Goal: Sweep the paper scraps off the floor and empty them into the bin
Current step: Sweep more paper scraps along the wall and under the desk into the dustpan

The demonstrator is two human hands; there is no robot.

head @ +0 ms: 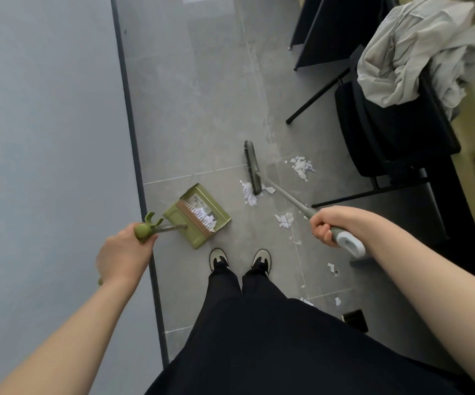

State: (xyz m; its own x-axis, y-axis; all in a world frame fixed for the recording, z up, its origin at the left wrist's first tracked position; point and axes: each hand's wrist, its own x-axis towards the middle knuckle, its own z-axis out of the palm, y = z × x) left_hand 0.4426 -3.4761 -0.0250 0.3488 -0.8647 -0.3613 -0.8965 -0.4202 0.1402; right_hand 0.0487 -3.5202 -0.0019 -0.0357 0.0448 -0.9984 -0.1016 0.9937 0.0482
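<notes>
A green dustpan stands on the grey tiled floor by the wall, with a few white paper scraps inside. My left hand grips the top of its long green handle. My right hand grips the grey handle of a broom whose head rests on the floor, right of the dustpan's mouth. A small heap of paper scraps lies against the broom head. More scraps lie farther right, near my right hand, and behind my feet to the right.
A grey wall with a dark skirting strip runs along the left. A black chair draped with a grey garment stands at the right, beside a dark desk. My shoes stand just below the dustpan. A small dark object lies on the floor.
</notes>
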